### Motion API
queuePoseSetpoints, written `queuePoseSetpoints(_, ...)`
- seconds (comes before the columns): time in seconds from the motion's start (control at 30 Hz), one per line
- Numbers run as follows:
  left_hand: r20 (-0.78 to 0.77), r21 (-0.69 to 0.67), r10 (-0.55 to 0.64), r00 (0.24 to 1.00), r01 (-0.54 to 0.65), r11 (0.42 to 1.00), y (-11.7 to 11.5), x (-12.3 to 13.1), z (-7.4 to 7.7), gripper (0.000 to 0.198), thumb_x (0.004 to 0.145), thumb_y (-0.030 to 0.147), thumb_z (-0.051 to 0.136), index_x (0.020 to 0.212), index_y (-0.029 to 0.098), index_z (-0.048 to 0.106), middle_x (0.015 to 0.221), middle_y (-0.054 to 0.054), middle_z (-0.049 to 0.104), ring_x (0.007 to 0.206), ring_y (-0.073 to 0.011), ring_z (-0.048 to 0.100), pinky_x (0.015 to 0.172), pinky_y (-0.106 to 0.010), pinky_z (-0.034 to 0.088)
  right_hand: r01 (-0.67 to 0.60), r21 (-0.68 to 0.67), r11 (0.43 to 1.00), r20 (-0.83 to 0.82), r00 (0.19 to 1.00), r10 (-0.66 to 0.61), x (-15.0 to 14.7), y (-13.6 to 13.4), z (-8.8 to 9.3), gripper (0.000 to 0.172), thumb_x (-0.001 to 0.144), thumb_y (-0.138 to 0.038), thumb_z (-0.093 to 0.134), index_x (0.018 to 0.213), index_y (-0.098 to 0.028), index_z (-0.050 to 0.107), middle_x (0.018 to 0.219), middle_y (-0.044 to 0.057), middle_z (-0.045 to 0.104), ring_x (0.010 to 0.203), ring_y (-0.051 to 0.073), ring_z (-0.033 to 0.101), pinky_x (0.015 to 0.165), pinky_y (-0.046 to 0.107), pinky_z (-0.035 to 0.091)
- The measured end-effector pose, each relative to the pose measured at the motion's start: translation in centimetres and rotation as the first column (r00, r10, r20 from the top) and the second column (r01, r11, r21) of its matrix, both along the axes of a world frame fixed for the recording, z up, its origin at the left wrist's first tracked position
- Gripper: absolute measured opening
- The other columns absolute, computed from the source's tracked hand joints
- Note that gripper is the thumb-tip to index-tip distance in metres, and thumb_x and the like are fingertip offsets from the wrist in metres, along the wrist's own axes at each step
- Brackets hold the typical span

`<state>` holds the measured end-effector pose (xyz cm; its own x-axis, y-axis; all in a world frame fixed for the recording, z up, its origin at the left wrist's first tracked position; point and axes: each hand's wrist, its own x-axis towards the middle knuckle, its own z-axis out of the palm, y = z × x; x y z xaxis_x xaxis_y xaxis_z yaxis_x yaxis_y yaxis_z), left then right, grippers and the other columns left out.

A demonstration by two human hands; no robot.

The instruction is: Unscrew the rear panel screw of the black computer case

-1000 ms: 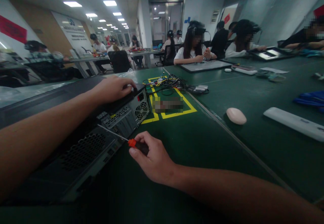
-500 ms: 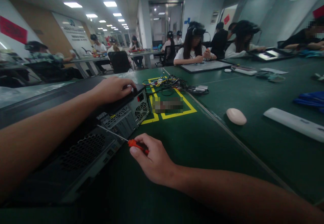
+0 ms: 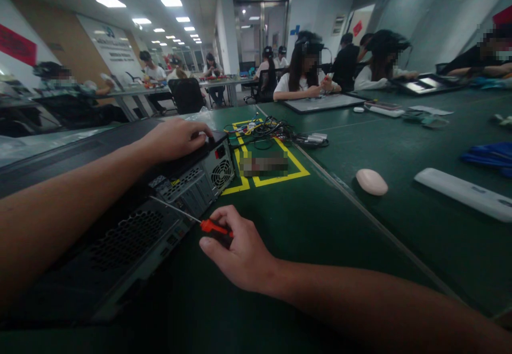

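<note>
A desktop computer case (image 3: 120, 130) lies on its side at the left, its rear panel with vents, a fan grille and ports turned toward me. My left hand (image 3: 176, 139) rests on its top near the rear corner, fingers bent a little and the thumb apart. Between the thumb and fingers of my right hand (image 3: 236, 247) is the red and black handle of a screwdriver (image 3: 210, 227). Its thin shaft points left to the rear panel, and the tip meets the panel near the upper edge. Whether it sits on a screw is too small to tell.
Tangled cables (image 3: 276, 129) lie beyond the case by yellow tape marks (image 3: 280, 180). A blurred-out item (image 3: 264, 165) sits inside them. Right are a pale rounded object (image 3: 372, 182), a white power strip (image 3: 464, 191) and blue cloth (image 3: 488, 157). Co-workers sit across the green table (image 3: 320, 226).
The fingers of my right hand have loosened and shifted slightly on the screwdriver handle, showing more of it. The handle looks turned. My left hand stays on the case. The view has shifted slightly.
</note>
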<state>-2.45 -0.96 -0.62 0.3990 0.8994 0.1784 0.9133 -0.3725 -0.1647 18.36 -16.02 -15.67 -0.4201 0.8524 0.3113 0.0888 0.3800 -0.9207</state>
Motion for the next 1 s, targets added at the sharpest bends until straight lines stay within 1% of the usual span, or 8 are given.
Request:
queuePoseSetpoints(0.17, 0.010, 0.009, -0.018, 1.000, 0.018, 1.000, 0.02, -0.08, -0.11, 0.048, 0.106, 0.037, 0.045, 0.132, 0.017, 0.080, 0.074, -0.005, 0.065, 0.068, -0.0194, 0.052, 0.073, -0.033, 0.035, 0.012, 0.009, 1.000, 0.001, 1.000, -0.012, -0.15, 0.14, -0.27, 0.017, 0.095, -0.033, 0.070, 0.106, -0.025, 0.059, 0.094, 0.000, 0.069, 0.085, 0.020, 0.066, 0.080, 0.037, 0.055)
queuePoseSetpoints(0.27, 0.005, 0.014, -0.023, 1.000, 0.023, 1.000, -0.10, -0.05, -0.10, 0.048, 0.105, 0.037, 0.044, 0.130, 0.017, 0.081, 0.069, -0.004, 0.060, 0.068, -0.0189, 0.050, 0.071, -0.032, 0.034, 0.006, 0.020, 1.000, -0.017, 1.000, -0.006, -0.17, 0.22, -0.31, 0.014, 0.097, -0.032, 0.069, 0.104, -0.025, 0.059, 0.094, 0.000, 0.068, 0.085, 0.020, 0.066, 0.081, 0.036, 0.054)
queuePoseSetpoints(0.33, -0.003, 0.012, -0.017, 1.000, 0.017, 1.000, -0.19, 0.03, -0.03, 0.049, 0.105, 0.037, 0.044, 0.130, 0.017, 0.081, 0.070, -0.004, 0.061, 0.068, -0.0183, 0.049, 0.072, -0.032, 0.034, -0.001, 0.021, 1.000, -0.029, 1.000, 0.001, -0.15, 0.22, -0.27, 0.014, 0.097, -0.032, 0.068, 0.104, -0.025, 0.059, 0.093, 0.000, 0.067, 0.084, 0.020, 0.065, 0.080, 0.036, 0.053)
queuePoseSetpoints(0.43, -0.021, 0.017, -0.009, 1.000, 0.009, 1.000, -0.24, 0.17, 0.11, 0.051, 0.105, 0.037, 0.043, 0.133, 0.017, 0.080, 0.076, -0.005, 0.066, 0.069, -0.0185, 0.052, 0.074, -0.033, 0.038, -0.009, 0.017, 1.000, -0.028, 1.000, 0.010, -0.10, 0.20, -0.23, 0.015, 0.097, -0.033, 0.068, 0.106, -0.025, 0.060, 0.094, 0.000, 0.067, 0.084, 0.020, 0.065, 0.080, 0.036, 0.053)
queuePoseSetpoints(0.57, -0.061, 0.022, 0.032, 0.998, -0.031, 0.999, -0.01, 0.22, 0.10, 0.054, 0.105, 0.039, 0.041, 0.137, 0.020, 0.080, 0.080, -0.007, 0.070, 0.072, -0.0221, 0.060, 0.079, -0.036, 0.043, 0.000, 0.012, 1.000, -0.013, 1.000, 0.000, -0.09, 0.19, -0.31, 0.016, 0.097, -0.034, 0.069, 0.106, -0.025, 0.060, 0.094, 0.000, 0.067, 0.084, 0.020, 0.064, 0.080, 0.035, 0.053)
queuePoseSetpoints(0.7, -0.032, 0.019, 0.031, 0.999, -0.030, 0.999, 0.10, 0.13, -0.03, 0.056, 0.104, 0.041, 0.040, 0.135, 0.021, 0.081, 0.076, -0.008, 0.070, 0.074, -0.0257, 0.065, 0.083, -0.039, 0.045, 0.003, 0.015, 1.000, -0.014, 1.000, -0.002, -0.07, 0.18, -0.26, 0.015, 0.097, -0.034, 0.069, 0.106, -0.025, 0.060, 0.094, 0.000, 0.068, 0.083, 0.020, 0.064, 0.080, 0.036, 0.054)
queuePoseSetpoints(0.9, -0.001, 0.011, -0.014, 1.000, 0.014, 1.000, -0.16, 0.06, 0.03, 0.049, 0.104, 0.036, 0.044, 0.132, 0.017, 0.080, 0.071, -0.006, 0.066, 0.070, -0.0205, 0.055, 0.076, -0.034, 0.039, -0.001, 0.002, 1.000, -0.001, 1.000, 0.001, 0.06, 0.17, 0.00, 0.015, 0.098, -0.034, 0.069, 0.106, -0.025, 0.061, 0.094, 0.000, 0.068, 0.084, 0.020, 0.065, 0.079, 0.036, 0.053)
queuePoseSetpoints(1.0, 0.008, 0.016, -0.015, 1.000, 0.015, 1.000, -0.15, 0.02, -0.02, 0.047, 0.105, 0.036, 0.045, 0.131, 0.017, 0.080, 0.068, -0.004, 0.064, 0.070, -0.0198, 0.053, 0.075, -0.033, 0.037, 0.002, -0.003, 1.000, 0.007, 1.000, -0.001, 0.01, 0.14, -0.07, 0.014, 0.098, -0.034, 0.069, 0.106, -0.025, 0.060, 0.094, 0.000, 0.068, 0.083, 0.019, 0.065, 0.078, 0.035, 0.053)
